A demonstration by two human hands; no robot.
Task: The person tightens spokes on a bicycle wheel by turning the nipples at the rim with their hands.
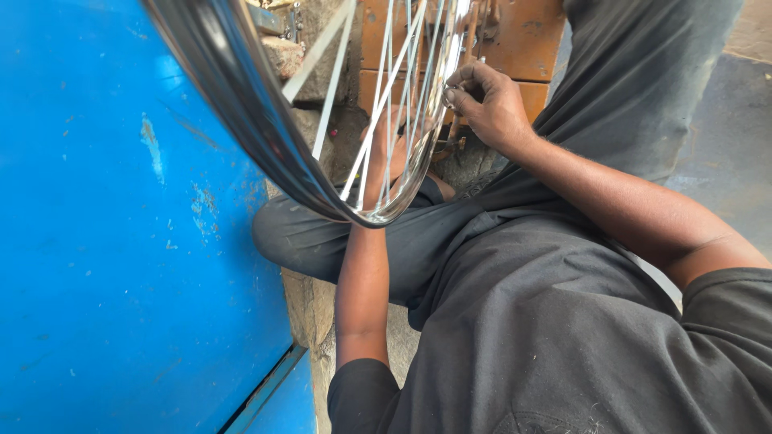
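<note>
Blue painted metal, scuffed and chipped, fills the left as a flat panel [121, 241]. Beside it a shiny curved wheel rim [265, 137] with thin steel spokes [386, 104] rests over the person's lap in dark grey cloth. The right hand [490, 104] pinches closed on the rim's far edge. The left hand [384, 149] sits behind the spokes, its grip unclear.

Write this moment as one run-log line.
right hand: pinching wheel rim edge | left hand: behind spokes | blue panel: beside
</note>
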